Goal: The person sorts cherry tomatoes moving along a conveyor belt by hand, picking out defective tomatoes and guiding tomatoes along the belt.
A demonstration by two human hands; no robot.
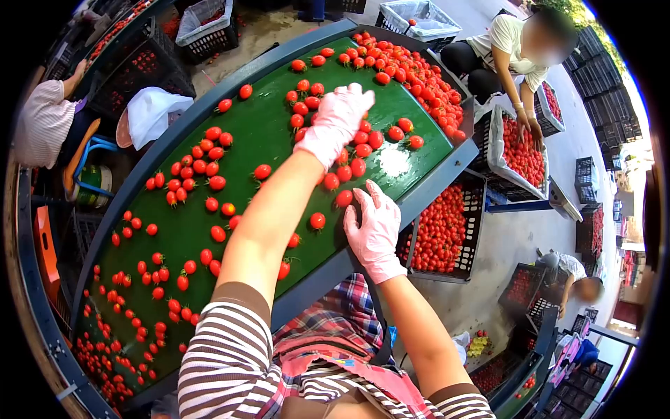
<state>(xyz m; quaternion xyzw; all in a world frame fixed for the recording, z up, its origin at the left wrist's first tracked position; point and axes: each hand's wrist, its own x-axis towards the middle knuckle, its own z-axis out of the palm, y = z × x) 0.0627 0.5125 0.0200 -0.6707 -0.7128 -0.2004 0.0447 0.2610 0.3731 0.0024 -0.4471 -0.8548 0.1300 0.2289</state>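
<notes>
My left hand (338, 122), in a thin pale pink glove, is over the green conveyor belt (279, 150) among loose red cherry tomatoes (363, 150). Its fingers are bent and close together, with the tips turned down; whatever they hold, if anything, is hidden. At the belt's near edge is my right hand (375, 230), gloved the same way, open with thumb and fingers apart and no tomato visible in it. One cherry tomato (343, 198) lies just beyond its fingertips. Tomatoes are heaped densely (419, 80) at the belt's upper right end and scattered thinly towards the lower left.
Below the belt's right side stands a black crate (440, 230) of tomatoes. A person (513, 52) at upper right reaches into a lined crate (515, 150). Another person (45, 122) is at far left, and one (565, 272) bends at right. A metal rail (412, 199) edges the belt.
</notes>
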